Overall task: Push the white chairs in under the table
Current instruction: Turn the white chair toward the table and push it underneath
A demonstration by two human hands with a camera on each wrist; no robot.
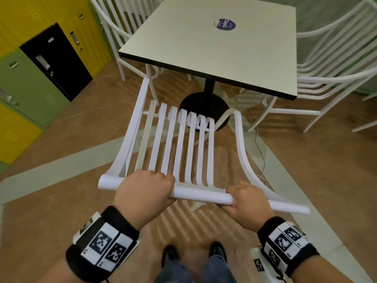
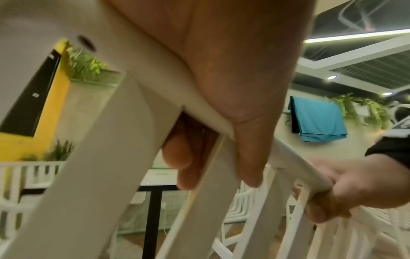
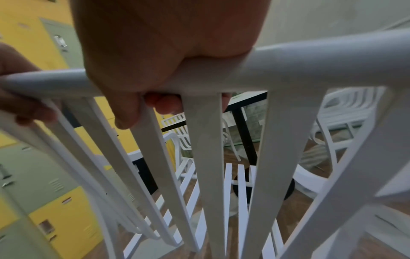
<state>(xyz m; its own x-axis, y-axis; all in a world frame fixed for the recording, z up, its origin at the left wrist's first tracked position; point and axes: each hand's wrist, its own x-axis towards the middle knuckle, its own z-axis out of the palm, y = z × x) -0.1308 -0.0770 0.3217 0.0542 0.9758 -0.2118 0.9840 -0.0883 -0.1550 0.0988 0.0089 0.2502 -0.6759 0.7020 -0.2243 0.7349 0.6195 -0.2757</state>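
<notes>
A white slatted chair point(image 1: 179, 144) stands in front of me, its seat front just short of the near edge of the cream square table point(image 1: 220, 48). My left hand point(image 1: 143, 190) grips the top rail point(image 1: 202, 195) of the chair's back near its left end. My right hand point(image 1: 247, 200) grips the same rail further right. In the left wrist view the left hand's fingers point(image 2: 184, 157) curl round the rail between slats. In the right wrist view the right hand's fingers point(image 3: 164, 103) wrap under the rail point(image 3: 310, 64).
Another white chair point(image 1: 122, 27) stands at the table's far left, and stacked white chairs point(image 1: 334, 68) at its right. The table's black pedestal base point(image 1: 204, 107) lies behind the seat. Yellow, green and black lockers point(image 1: 40, 64) line the left wall. A thin cable point(image 1: 261, 152) runs across the floor.
</notes>
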